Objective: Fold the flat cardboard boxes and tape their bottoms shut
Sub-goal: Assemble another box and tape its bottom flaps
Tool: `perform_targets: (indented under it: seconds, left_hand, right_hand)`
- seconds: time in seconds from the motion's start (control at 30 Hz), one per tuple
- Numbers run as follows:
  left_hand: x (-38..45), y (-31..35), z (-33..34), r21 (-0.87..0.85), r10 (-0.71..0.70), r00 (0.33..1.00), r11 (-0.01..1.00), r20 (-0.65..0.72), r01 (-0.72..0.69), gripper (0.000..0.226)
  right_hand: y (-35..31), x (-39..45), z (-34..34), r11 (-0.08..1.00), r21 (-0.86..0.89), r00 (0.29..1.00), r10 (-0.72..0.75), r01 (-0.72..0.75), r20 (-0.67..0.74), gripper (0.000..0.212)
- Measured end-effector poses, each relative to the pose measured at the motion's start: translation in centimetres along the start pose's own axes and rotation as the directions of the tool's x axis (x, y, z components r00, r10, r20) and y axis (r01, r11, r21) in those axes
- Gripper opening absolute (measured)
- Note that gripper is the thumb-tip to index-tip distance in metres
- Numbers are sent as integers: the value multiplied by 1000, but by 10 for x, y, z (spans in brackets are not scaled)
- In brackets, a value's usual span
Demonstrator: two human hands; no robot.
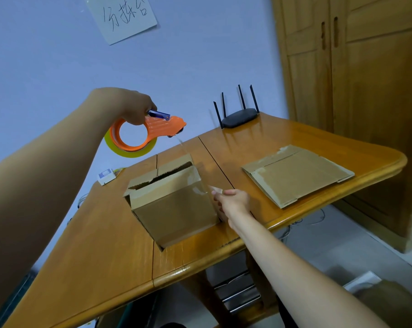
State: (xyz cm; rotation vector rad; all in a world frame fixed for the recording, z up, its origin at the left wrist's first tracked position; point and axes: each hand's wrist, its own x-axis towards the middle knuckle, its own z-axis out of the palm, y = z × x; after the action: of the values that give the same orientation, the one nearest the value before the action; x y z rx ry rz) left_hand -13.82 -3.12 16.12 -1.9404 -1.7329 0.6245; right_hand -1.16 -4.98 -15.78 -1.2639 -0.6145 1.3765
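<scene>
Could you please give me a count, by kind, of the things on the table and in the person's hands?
Folded cardboard box: 1
Flat cardboard box: 1
Orange tape dispenser, held in the left hand: 1
Black router: 1
Small white box: 1
Total: 5
</scene>
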Motion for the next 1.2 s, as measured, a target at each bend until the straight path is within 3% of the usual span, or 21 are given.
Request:
perform_targets:
  seconds: [0.77,1.0,1.1,1.17,1.2]
  left_hand:
    - [8,-9,13,-42,23,1000,999,2,-23,35]
    - [10,-10,13,-47,19,1000,999,-4,-19,36]
    - [11,-12,14,-42,18,1000,999,-6,-18,36]
    - [11,-13,15,-41,18,1000,999,-4,-18,36]
    - [12,-13,15,-42,17,1000,999,-3,-17,37]
  right_hand:
    - [7,-6,5,994,-86,997,-72,71,-2,40]
    - [5,-9,2,989,-125,997,-75,72,-13,53]
    - [3,-12,0,988,-103,991,-118,111,-58,33]
    - [-3,-20,-2,974,-80,974,-215,210,-66,19]
    - [-9,-27,-3,959,-83,961,-275,271,-37,21]
